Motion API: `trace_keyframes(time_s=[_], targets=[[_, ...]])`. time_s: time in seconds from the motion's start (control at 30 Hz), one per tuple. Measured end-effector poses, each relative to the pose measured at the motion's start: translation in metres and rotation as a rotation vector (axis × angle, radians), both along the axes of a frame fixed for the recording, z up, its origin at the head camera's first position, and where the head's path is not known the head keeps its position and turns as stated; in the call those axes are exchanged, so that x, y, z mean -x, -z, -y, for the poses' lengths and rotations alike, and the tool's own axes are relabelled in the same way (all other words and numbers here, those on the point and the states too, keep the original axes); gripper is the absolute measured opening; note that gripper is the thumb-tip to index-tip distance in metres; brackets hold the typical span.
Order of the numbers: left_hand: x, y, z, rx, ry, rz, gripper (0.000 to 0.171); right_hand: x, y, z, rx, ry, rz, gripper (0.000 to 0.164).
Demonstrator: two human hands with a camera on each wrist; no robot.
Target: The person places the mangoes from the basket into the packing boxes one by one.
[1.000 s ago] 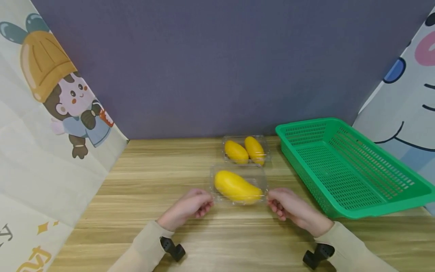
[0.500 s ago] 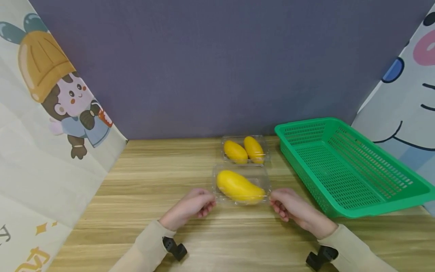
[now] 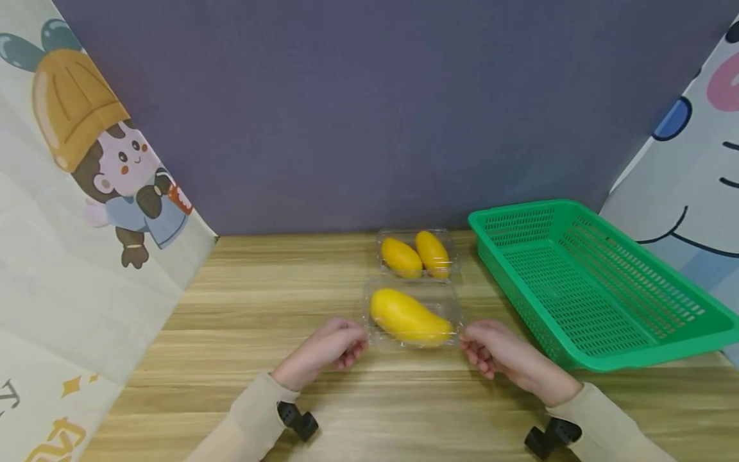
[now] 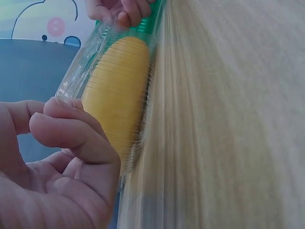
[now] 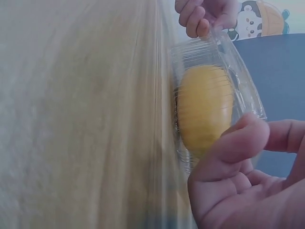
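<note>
A clear plastic box (image 3: 439, 292) with one large yellow mango (image 3: 407, 317) inside lies on the table before me. My left hand (image 3: 331, 346) pinches its near left corner between thumb and index finger. At the near right corner, my right hand (image 3: 499, 353) pinches the rim the same way. Both wrist views show the mango (image 4: 119, 78) through the ribbed plastic wall. Just behind stands a second clear box (image 3: 455, 256), holding two smaller orange-yellow mangoes (image 3: 402, 258).
A green plastic basket (image 3: 554, 295) with slotted walls stands at the right, close to my right hand. The wooden table (image 3: 260, 282) ends at a dark blue-grey back panel (image 3: 346, 115). Printed cartoon sheets (image 3: 34, 256) flank both sides.
Both hands and the nearer box with its mango have shifted slightly to the right. The rear box and the basket stay where they were.
</note>
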State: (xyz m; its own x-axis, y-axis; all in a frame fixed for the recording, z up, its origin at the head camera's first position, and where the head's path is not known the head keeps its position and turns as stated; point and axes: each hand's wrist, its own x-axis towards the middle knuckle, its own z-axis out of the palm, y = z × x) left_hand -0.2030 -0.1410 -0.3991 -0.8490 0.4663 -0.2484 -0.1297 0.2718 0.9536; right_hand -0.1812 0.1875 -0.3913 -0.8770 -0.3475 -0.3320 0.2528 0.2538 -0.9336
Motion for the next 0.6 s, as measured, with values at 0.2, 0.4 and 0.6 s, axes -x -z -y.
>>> trace_keyframes(time_s=[0.2,0.4,0.6], targets=[[0.001,-0.002,0.003,0.032,0.019,-0.004,0.026,-0.005,-0.008,0.004,-0.134,0.030,-0.055,0.026],[-0.002,-0.013,0.008,0.175,-0.014,-0.109,0.028,-0.015,-0.026,0.009,-0.392,0.016,-0.162,0.034],[-0.008,-0.031,0.008,0.449,-0.095,-0.379,0.022,-0.019,-0.055,0.014,-0.637,0.026,-0.324,0.037]])
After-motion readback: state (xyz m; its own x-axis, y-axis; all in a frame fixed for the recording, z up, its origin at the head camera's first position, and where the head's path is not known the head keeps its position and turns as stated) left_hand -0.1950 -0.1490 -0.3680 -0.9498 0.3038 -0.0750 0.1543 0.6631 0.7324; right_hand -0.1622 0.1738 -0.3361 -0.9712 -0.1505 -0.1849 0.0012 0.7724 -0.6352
